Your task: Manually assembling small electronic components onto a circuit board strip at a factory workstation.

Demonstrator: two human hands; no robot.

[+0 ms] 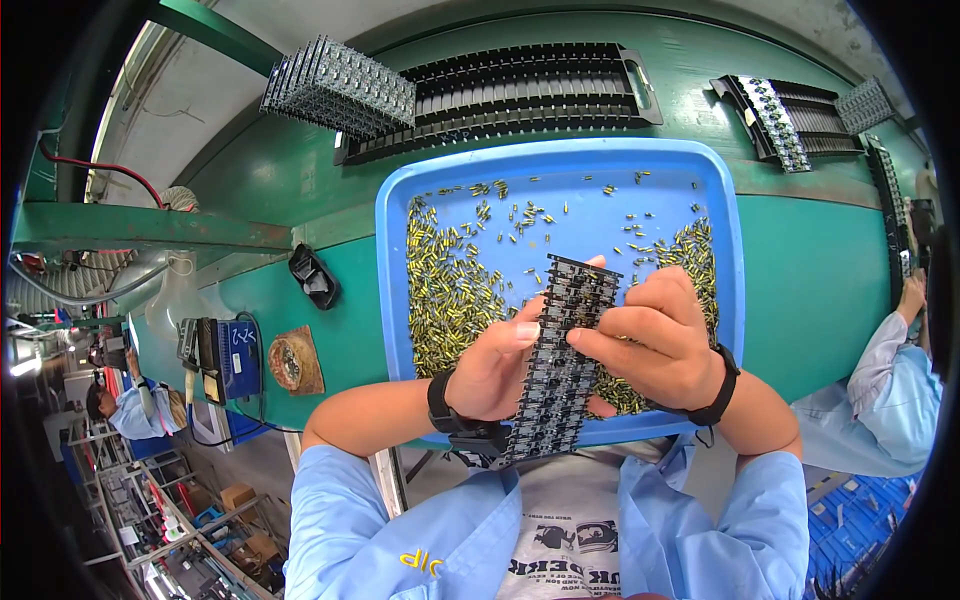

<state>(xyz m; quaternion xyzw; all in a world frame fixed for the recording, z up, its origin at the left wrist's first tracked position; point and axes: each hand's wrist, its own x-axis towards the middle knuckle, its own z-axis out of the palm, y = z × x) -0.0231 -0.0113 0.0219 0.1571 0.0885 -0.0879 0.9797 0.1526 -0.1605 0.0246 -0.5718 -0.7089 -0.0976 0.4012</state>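
A long, dark circuit board panel (562, 375), divided into rows of small boards, is held tilted over the near part of a blue tray (560, 156). My left hand (492, 368) grips its left edge, with the thumb on the face of the panel. At the panel's right side, my right hand (655, 345) has its fingers curled and the index fingertip against the board; whatever is pinched there is hidden. Loose small cylindrical parts (450, 300), yellow-green and dark like capacitors, lie in the tray, heaped left and right and scattered in the middle.
Behind the tray stands a black slotted rack (530, 90) with several board panels (345, 85) at its left end. Another rack (815, 115) is far right. On the left are a black pouch-like object (314, 277), a round dish (296, 362) and a blue device (238, 360). A co-worker's sleeve (890, 370) shows right.
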